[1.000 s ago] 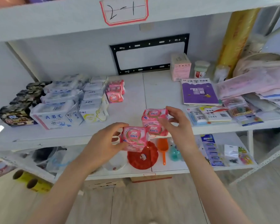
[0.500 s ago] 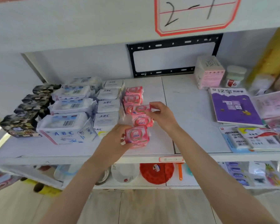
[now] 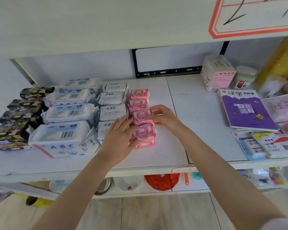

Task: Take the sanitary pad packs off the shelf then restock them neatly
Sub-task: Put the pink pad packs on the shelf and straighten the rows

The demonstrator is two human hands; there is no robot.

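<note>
Pink packs [image 3: 138,97] stand in one row running front to back on the shelf [image 3: 198,113], just right of the white ABC packs [image 3: 112,112]. The left hand [image 3: 120,140] lies against the left side of the front pack [image 3: 145,135], its fingers [image 3: 121,125] straight and close together, the thumb touching the pack's front face. The right hand [image 3: 165,116] pinches the pack behind [image 3: 140,115], fingers curled round its right edge. Two more pink packs sit further back. Larger white packs [image 3: 60,135] and dark packs [image 3: 15,117] fill the shelf's left end; a purple book [image 3: 246,110] and a pink box [image 3: 217,73] lie well to the right
</note>
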